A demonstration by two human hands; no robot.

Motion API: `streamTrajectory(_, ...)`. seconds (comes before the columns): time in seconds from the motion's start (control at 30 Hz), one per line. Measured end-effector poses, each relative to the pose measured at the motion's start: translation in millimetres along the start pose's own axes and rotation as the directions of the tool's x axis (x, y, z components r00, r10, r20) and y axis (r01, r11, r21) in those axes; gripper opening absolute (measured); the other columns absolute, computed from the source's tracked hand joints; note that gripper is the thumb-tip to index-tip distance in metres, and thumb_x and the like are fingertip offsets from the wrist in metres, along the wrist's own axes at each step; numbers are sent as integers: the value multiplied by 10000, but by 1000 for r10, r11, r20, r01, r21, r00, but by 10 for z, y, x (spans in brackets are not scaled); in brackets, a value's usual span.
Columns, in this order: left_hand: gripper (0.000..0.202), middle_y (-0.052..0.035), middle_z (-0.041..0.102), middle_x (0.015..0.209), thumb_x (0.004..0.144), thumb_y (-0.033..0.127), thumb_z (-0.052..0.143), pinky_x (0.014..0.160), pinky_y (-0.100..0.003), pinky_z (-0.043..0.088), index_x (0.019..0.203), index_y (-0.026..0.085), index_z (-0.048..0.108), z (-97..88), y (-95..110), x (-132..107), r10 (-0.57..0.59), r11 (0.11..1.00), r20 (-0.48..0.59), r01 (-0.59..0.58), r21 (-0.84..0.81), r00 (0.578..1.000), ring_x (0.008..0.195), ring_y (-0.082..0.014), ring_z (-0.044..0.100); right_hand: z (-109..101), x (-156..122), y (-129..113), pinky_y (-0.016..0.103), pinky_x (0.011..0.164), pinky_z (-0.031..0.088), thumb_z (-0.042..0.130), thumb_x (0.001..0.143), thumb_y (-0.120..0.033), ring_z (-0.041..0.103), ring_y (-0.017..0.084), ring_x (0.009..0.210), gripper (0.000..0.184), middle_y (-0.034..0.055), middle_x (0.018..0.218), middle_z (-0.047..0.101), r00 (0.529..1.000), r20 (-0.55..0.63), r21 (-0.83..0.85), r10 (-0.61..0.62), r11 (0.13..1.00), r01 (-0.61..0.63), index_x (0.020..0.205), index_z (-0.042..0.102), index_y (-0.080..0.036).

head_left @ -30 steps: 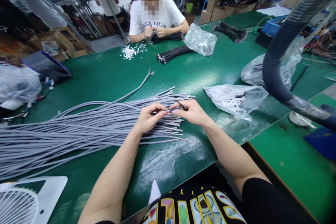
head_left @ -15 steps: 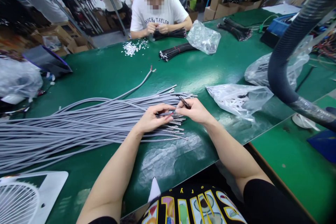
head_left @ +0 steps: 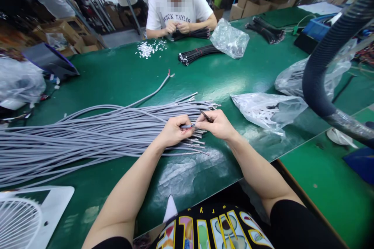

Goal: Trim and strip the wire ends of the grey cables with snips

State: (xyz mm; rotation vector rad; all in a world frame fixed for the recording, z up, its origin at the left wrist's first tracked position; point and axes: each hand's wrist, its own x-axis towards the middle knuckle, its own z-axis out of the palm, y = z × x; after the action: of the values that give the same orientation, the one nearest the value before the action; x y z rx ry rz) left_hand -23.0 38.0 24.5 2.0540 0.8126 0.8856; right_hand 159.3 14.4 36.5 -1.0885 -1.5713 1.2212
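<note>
My left hand is closed around the end of a grey cable, where a bit of red wire shows. Right beside it, my right hand holds a small dark tool, which looks like tweezers or snips, and its fingertips meet the cable's end. Under and behind both hands lies a thick bundle of grey cables, their stripped ends pointing right. One grey cable curves away from the bundle, with red and white wires at its tip.
Across the green table a person handles black cables near white scraps. Clear bags lie to the right, beside a thick dark hose. A white fan is at the front left.
My left fingers have curled more tightly around the cable end. My right hand stays almost in place with the tool. The view has shifted slightly.
</note>
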Motion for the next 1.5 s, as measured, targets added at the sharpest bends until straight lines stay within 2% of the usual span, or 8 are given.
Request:
streamTrajectory(0.37, 294, -41, 657, 706, 871, 388, 554, 591, -221, 415, 887, 149, 723, -132, -124, 20, -8, 1000, 102, 10, -21, 995, 625, -118, 555, -9, 4, 21, 233, 507, 257, 636, 707, -302, 339, 77, 512, 193, -40, 514, 431, 986, -164, -99, -23, 995, 7, 595, 595, -149)
streamTrajectory(0.57, 340, -7, 612, 578, 860, 433, 561, 511, -212, 384, 844, 139, 732, -52, -173, 20, -97, 995, -38, 96, -40, 995, 514, -101, 502, 89, -32, -2, 242, 518, 260, 601, 788, -338, 331, 83, 516, 213, -46, 535, 402, 967, -229, -177, -112, 982, 72, 676, 605, -158)
streamTrajectory(0.7, 308, -41, 712, 712, 812, 422, 612, 603, -246, 485, 876, 152, 745, 0, -184, 25, -117, 992, -177, 107, -61, 977, 622, -151, 620, 140, 19, 71, 233, 523, 280, 691, 711, -350, 346, 85, 502, 285, -80, 557, 394, 967, -239, -207, -86, 978, 36, 902, 572, -174)
streamTrajectory(0.87, 177, -44, 749, 839, 811, 285, 616, 726, -265, 512, 873, 186, 749, 72, -181, -4, -7, 996, -191, 23, 82, 982, 752, -176, 682, 250, 57, 161, 243, 630, 386, 638, 761, -324, 518, 118, 642, 233, 1, 809, 587, 939, -295, -317, -177, 945, 78, 922, 535, -191)
streamTrajectory(0.97, 173, -41, 740, 827, 836, 294, 616, 703, -256, 486, 899, 196, 743, 70, -170, -14, 55, 987, -165, -29, 159, 985, 725, -160, 660, 270, 56, 152, 243, 630, 384, 520, 851, -314, 509, 119, 634, 150, 3, 708, 568, 927, -286, -328, -241, 934, 141, 784, 554, -184)
streamTrajectory(1.23, 197, -36, 591, 725, 802, 399, 672, 694, -291, 381, 831, 215, 736, -142, -58, -6, 220, 848, -302, -29, 529, 928, 707, -156, 505, 52, 67, 126, 230, 525, 372, 513, 862, -359, 469, 92, 488, 251, -36, 532, 520, 902, -411, 30, -131, 987, 157, 898, 651, -154)
streamTrajectory(1.37, 239, 23, 498, 587, 858, 383, 591, 573, -244, 328, 813, 181, 712, -324, 4, 230, 104, 907, -508, 128, 401, 855, 554, -108, 424, -116, 56, 102, 220, 486, 342, 538, 853, -352, 443, 84, 474, 243, -38, 540, 508, 812, -574, 142, -105, 964, 225, 953, 653, -162)
streamTrajectory(1.5, 272, 37, 506, 556, 864, 354, 543, 574, -232, 342, 950, 147, 697, -561, -177, 836, -44, 925, -577, 252, 285, 815, 537, -106, 452, -152, 15, 53, 220, 486, 335, 555, 855, -350, 429, 77, 470, 221, -42, 529, 497, 825, -545, 110, -151, 962, 249, 928, 660, -170)
